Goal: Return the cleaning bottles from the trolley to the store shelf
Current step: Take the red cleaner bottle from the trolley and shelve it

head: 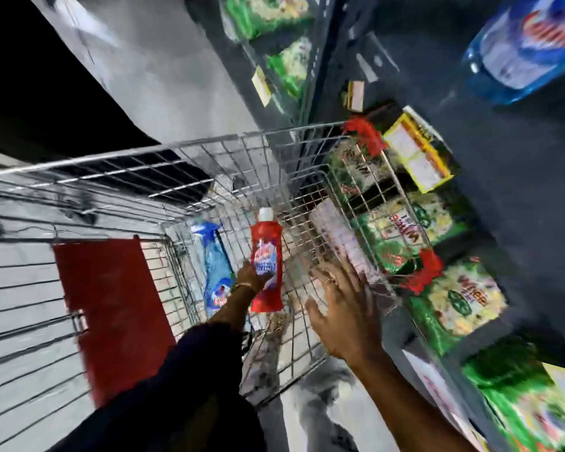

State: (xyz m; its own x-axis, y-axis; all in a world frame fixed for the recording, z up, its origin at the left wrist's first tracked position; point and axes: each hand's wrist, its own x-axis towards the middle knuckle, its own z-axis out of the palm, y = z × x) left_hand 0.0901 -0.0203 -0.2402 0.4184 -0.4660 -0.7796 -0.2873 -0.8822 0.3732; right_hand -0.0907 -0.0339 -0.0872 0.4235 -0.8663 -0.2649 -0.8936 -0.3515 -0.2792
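My left hand (250,275) grips a red cleaning bottle (268,256) with a white cap, held upright inside the wire trolley (209,148). A blue spray bottle (214,269) lies in the trolley just left of it. My right hand (346,308) hovers with fingers spread over the trolley's right side, holding nothing. A pale, blurred bottle-like item (340,236) lies against the trolley's right wall. High at the top right, a large blue bottle (522,44) stands on the dark store shelf (535,207).
Green and white packets (463,298) fill the lower shelves to the right, with yellow price tags (418,154) on the shelf edges. A red panel (111,308) is the trolley's fold-down seat at left. Grey floor lies beyond the trolley.
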